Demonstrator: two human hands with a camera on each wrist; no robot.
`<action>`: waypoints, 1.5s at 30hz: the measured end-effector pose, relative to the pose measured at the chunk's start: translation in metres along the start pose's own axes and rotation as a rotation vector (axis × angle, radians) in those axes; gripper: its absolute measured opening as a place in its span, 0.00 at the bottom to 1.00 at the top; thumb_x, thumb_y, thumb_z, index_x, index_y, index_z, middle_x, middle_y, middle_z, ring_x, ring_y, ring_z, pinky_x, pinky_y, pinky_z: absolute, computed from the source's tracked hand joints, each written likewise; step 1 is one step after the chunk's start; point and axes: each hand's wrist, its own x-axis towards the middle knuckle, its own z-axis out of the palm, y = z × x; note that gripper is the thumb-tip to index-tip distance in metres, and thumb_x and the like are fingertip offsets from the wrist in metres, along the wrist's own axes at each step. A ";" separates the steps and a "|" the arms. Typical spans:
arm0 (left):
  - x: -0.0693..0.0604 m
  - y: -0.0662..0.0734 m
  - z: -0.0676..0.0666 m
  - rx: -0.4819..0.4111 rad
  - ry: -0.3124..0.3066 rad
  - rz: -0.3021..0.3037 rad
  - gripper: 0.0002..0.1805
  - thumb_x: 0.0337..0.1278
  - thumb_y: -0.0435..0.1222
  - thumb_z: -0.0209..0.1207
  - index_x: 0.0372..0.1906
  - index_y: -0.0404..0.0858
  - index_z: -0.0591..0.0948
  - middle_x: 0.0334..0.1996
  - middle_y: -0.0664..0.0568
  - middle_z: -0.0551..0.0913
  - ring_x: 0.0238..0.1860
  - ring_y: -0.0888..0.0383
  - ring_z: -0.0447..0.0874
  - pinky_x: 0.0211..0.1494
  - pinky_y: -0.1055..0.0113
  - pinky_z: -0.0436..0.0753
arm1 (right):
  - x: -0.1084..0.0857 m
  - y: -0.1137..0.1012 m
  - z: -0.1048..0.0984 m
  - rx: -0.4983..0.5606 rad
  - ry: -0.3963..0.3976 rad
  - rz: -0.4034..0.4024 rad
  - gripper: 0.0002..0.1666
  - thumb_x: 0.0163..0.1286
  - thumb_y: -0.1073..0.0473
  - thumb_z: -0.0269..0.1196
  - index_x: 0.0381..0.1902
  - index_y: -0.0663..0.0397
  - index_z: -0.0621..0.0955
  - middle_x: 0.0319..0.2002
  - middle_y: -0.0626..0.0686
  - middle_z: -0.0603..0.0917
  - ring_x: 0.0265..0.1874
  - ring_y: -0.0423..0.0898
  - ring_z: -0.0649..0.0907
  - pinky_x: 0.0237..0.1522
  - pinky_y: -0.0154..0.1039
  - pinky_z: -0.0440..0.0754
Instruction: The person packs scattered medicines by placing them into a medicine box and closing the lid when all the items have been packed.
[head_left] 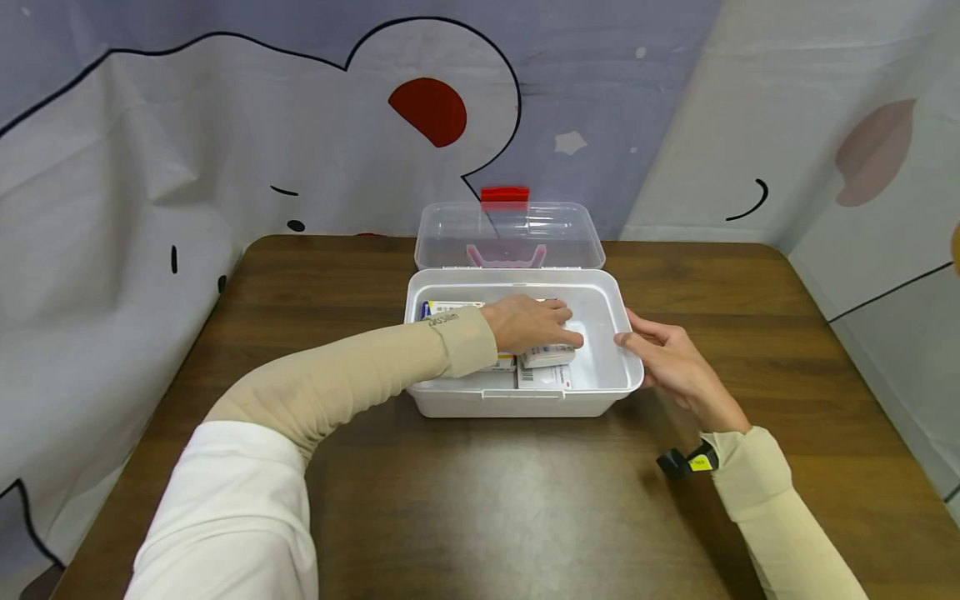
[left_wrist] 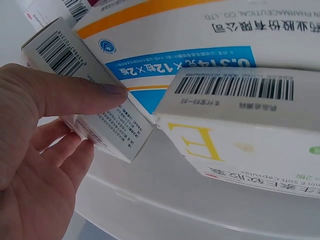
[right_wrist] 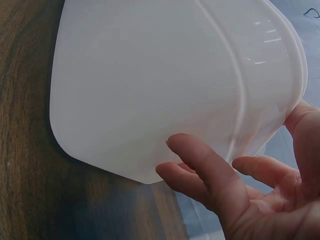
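Observation:
A white plastic storage box [head_left: 450,406] stands on the table with medicine boxes inside. My left hand [head_left: 531,323] is down inside it, holding a small white medicine box [left_wrist: 105,115] between thumb and fingers. Against that one, in the left wrist view, lie a larger white, orange and blue medicine box [left_wrist: 165,40] and a vitamin E soft capsule box [left_wrist: 250,140]. My right hand [head_left: 678,362] grips the storage box's right end, thumb at the rim and fingers along the outer wall [right_wrist: 150,90]. My left forearm hides part of the contents.
The clear lid [head_left: 450,233], with a red latch [head_left: 504,196] and a pink handle [head_left: 506,260], stands raised behind the box. A brown wooden table [head_left: 480,508] lies underneath. A patterned cloth [head_left: 315,133] hangs along the table's back edge.

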 end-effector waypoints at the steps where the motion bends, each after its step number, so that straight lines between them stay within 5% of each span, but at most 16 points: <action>1: 0.000 0.000 0.000 -0.005 -0.003 -0.002 0.32 0.55 0.25 0.54 0.60 0.57 0.63 0.63 0.45 0.65 0.66 0.48 0.59 0.52 0.54 0.77 | 0.000 0.000 0.000 0.000 0.000 0.000 0.37 0.65 0.54 0.58 0.69 0.50 0.59 0.57 0.72 0.69 0.34 0.50 0.83 0.31 0.48 0.83; 10: -0.001 -0.001 0.000 0.008 0.061 0.009 0.32 0.55 0.25 0.54 0.60 0.58 0.64 0.61 0.46 0.67 0.64 0.49 0.62 0.52 0.56 0.77 | 0.000 0.000 0.000 -0.012 0.001 0.004 0.37 0.65 0.53 0.57 0.69 0.51 0.59 0.55 0.72 0.70 0.33 0.50 0.83 0.31 0.47 0.83; 22: -0.006 -0.003 0.004 -0.034 0.016 -0.012 0.29 0.55 0.27 0.54 0.58 0.59 0.67 0.56 0.48 0.71 0.55 0.54 0.70 0.37 0.62 0.81 | -0.001 -0.001 0.000 -0.008 0.006 0.007 0.37 0.65 0.53 0.58 0.69 0.50 0.60 0.56 0.72 0.70 0.35 0.51 0.82 0.33 0.51 0.82; 35: -0.009 -0.002 0.006 -0.053 0.045 -0.014 0.27 0.57 0.29 0.54 0.57 0.58 0.68 0.53 0.49 0.72 0.49 0.55 0.72 0.38 0.62 0.81 | -0.001 0.000 -0.001 -0.026 0.006 0.008 0.37 0.65 0.51 0.58 0.69 0.50 0.60 0.57 0.70 0.71 0.37 0.54 0.82 0.35 0.52 0.81; 45: -0.021 -0.002 -0.001 -0.169 -0.008 -0.101 0.34 0.59 0.30 0.50 0.65 0.65 0.59 0.66 0.46 0.62 0.64 0.54 0.63 0.48 0.60 0.79 | -0.001 -0.001 0.000 -0.042 0.014 0.012 0.37 0.65 0.50 0.58 0.69 0.49 0.60 0.56 0.71 0.71 0.33 0.50 0.83 0.31 0.47 0.83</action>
